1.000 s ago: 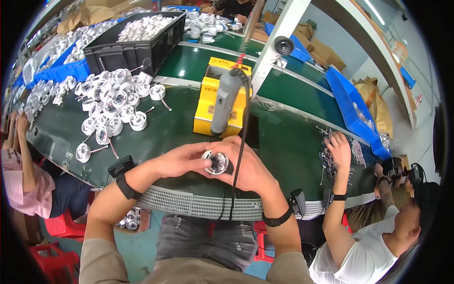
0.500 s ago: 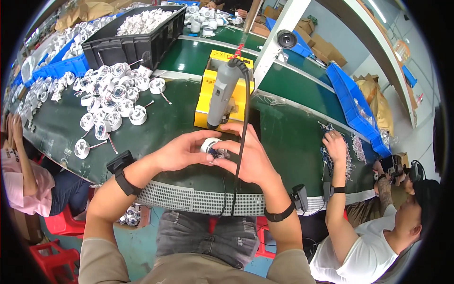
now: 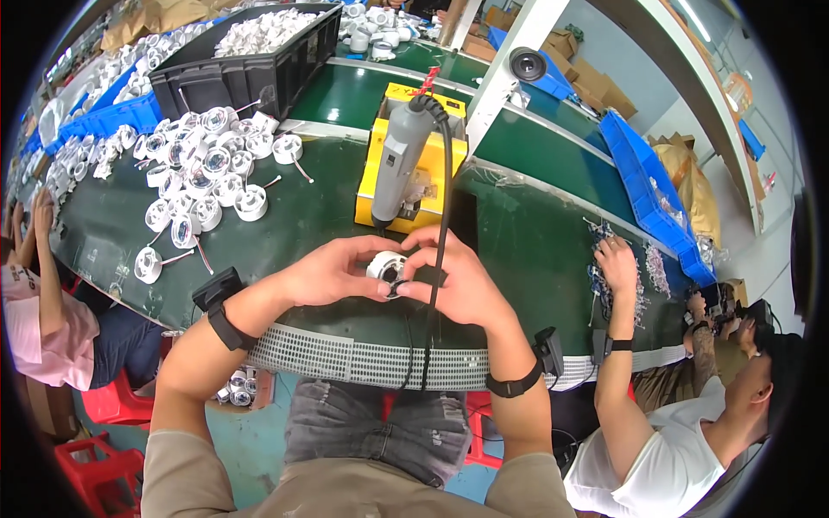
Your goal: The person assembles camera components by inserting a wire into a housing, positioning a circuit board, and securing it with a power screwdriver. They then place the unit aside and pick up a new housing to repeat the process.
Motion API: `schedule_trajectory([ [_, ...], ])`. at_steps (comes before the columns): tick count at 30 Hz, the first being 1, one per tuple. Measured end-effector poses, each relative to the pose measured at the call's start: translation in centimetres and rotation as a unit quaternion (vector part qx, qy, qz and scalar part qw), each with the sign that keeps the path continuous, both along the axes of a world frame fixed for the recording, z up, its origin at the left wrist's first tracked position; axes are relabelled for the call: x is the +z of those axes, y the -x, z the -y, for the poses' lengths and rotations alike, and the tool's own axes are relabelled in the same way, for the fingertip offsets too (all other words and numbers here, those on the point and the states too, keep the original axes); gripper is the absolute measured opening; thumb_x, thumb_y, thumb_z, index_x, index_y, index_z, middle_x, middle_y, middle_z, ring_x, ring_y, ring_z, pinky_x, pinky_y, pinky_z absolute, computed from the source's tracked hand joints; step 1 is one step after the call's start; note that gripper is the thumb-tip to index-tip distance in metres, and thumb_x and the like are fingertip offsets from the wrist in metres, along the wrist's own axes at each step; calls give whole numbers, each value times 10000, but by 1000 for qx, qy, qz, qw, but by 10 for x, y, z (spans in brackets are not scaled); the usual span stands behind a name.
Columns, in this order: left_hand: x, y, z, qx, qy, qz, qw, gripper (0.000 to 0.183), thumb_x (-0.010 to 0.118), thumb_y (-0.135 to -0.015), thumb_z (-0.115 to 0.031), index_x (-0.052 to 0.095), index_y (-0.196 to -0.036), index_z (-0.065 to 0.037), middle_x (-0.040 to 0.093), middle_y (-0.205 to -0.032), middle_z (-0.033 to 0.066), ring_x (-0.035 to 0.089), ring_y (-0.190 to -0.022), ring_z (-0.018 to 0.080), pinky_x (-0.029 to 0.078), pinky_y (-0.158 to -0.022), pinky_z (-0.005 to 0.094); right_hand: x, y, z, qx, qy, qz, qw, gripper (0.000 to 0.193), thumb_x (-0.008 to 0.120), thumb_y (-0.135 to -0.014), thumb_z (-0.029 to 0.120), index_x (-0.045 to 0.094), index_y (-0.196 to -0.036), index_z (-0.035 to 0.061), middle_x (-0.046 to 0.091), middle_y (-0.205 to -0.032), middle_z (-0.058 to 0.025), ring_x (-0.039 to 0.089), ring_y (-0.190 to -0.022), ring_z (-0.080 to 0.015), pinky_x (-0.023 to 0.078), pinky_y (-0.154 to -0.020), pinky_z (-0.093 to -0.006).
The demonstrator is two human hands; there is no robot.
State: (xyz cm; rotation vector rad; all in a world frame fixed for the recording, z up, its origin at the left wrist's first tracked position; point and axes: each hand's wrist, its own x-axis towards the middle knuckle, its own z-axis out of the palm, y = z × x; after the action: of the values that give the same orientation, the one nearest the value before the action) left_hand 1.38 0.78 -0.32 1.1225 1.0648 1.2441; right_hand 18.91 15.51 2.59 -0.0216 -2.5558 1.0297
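Right hand (image 3: 462, 281) drawn back along a white round housing (image 3: 380, 262)

1 second ago that hand cupped the smooth, ring-shaped piece; now its fingertips have pulled to the near rim, and the dark, round interior shows plainly. Thumb and forefinger are pinched narrow on a small black part (image 3: 396, 287) there. The left hand (image 3: 332, 272) curves around the housing's left side, holding it between thumb and fingers. Both hands are over the dark green worktop (image 3: 294, 220), just in front of a boxy yellow stand (image 3: 371, 181).

A grey cylindrical electric screwdriver (image 3: 403, 160) hangs tilted before that stand, and its slick black cable (image 3: 443, 229) crosses in front of the right hand.

To the left, similar white housings lie in a loose pile (image 3: 207, 164), some trailing thin wires. Behind them, a ribbed black plastic crate (image 3: 224, 85) is heaped with small white parts (image 3: 263, 33). A blue bin (image 3: 129, 108) beside it holds more white pieces. On the right, a co-worker's hand (image 3: 616, 263) rests among tangled wires (image 3: 641, 304), near a long blue tray (image 3: 635, 177).
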Motion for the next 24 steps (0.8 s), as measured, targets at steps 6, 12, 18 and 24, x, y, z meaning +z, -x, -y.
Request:
schedule_trajectory([
  [6,3,-1,2,-25,48,29,998,487,537,-933,2,378,-1393,-10,550,-1212,116,580,-1077,196,535,-913,327,4,-3,-10,39,47,16,998,200,803,-682,92,665,-827,84,554,-1013,-42,558,-974,-226,455,-857,-341],
  [12,-1,-2,2,-32,37,-25,998,486,519,-935,18,369,-1396,2,549,-1225,119,575,-1085,192,530,-912,324,0,-4,-12,35,17,50,998,202,804,-679,107,673,-830,83,548,-957,-50,570,-908,-234,463,-798,-348],
  [18,-4,-5,2,-21,9,-27,999,493,568,-932,-55,385,-1380,40,586,-1159,131,606,-999,169,554,-852,298,6,-1,-1,15,-26,47,998,190,800,-665,125,680,-804,75,562,-911,-61,580,-864,-248,468,-763,-353],
  [24,-1,-5,1,-12,44,22,999,492,580,-924,-49,399,-1373,41,604,-1126,125,611,-981,152,551,-857,292,6,2,7,-41,-27,60,997,184,808,-638,126,684,-758,60,572,-871,-63,588,-798,-250,472,-719,-348],
])
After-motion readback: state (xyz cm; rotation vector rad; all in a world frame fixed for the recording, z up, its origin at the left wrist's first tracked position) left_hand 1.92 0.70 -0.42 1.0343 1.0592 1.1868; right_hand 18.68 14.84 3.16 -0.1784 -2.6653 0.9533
